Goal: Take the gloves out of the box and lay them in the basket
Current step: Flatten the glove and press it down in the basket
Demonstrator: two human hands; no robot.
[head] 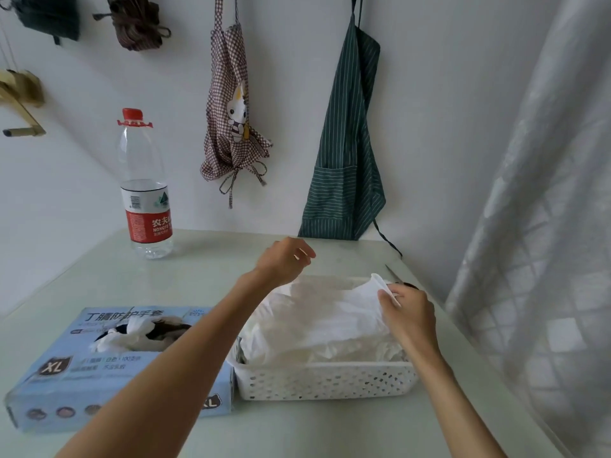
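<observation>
In the head view, the right hand (408, 312) pinches the edge of a white glove (350, 309) between thumb and fingers, at the far right corner of the white perforated basket (325, 380). That glove lies spread across the top of a heap of white gloves (297, 342) that fills the basket. The left hand (286, 259) hovers above the basket's far left side, fingers loosely curled and holding nothing, apart from the glove below it. Its forearm crosses over the near right end of the blue glove box (66, 368), which lies flat on the pale table (205, 269), to the left of both hands and just beside the basket. Another white glove (137, 325) sticks up out of the dark oval opening in the box top. Beyond the left hand, well to its left, a clear water bottle (145, 190) with a red cap stands upright. Just beyond the right hand a thin blade-like object (393, 276) lies on the table, partly hidden. On the wall behind hang a checked apron (228, 127) and a green striped apron (347, 153); a sheer curtain (535, 226) falls to the right of the right hand.
</observation>
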